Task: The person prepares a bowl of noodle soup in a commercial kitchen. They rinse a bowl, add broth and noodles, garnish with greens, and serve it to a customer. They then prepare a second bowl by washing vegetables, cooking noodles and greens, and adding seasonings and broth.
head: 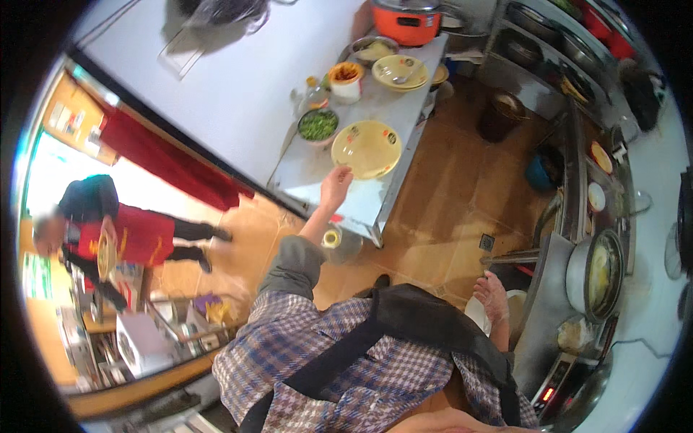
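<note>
My left hand [336, 187] reaches out over the metal-topped table, its bunched fingertips on the near rim of a wide yellow bowl [367, 149]. The bowl has small printed marks inside. Just left of it sits a bowl of chopped green herbs [318, 125]. My right hand [492, 297] hangs low at my right side in what looks like a thin clear glove, its fingers partly bent. Behind that hand is a white container [476, 314], partly covered. Whether the right fingers hold anything is too small to tell.
A tub of red-brown sauce [346, 78], a bottle [316, 96], stacked bowls with a spoon [400, 72] and an orange cooker [407, 21] line the table. On my right stands a pot of liquid [595, 276]. A co-worker [119, 227] in a red apron holds a bowl.
</note>
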A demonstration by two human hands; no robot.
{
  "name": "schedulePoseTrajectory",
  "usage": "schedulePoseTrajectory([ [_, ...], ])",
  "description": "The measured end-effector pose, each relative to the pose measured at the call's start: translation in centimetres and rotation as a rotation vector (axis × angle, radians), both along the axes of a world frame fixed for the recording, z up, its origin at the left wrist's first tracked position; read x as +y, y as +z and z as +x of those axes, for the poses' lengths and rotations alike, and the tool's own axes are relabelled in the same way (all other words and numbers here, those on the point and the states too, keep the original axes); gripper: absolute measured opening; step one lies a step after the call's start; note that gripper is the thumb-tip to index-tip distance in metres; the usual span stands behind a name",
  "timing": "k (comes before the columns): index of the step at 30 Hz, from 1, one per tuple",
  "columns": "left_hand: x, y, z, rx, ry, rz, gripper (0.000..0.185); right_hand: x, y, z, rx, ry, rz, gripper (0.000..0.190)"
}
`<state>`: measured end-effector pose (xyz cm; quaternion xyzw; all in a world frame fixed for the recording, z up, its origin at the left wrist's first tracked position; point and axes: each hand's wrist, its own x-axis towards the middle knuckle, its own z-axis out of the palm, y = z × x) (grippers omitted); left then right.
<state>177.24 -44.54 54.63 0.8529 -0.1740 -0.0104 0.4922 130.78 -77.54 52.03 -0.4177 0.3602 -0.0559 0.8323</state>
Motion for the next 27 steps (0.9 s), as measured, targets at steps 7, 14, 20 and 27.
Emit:
schedulePoseTrajectory([
  [7, -8.3, -1.3, 2.0, 0.24, -0.322, -0.205, 0.021, 4.0, -1.2, 1.5, -0.073, -0.163, 0.069, 0.048],
  [14, -15.4, -3.9, -8.5, 0.513, -0.734, -0.151, 0.022, -2.4, 0.5, -1.2, -0.025, -0.348, -0.093, 0.045],
  [20, -23.0, -5.0, -7.2, 0.569, -0.804, -0.119, 0.025, -16.4, 6.7, 3.2, -0.105, -0.361, -0.387, 0.04],
  [27, -43.1, -6.4, -5.9, 0.655, -0.92, 0.07, 0.033, -31.6, 9.2, 10.2, -0.191, -0.3, -0.388, 0.036],
])
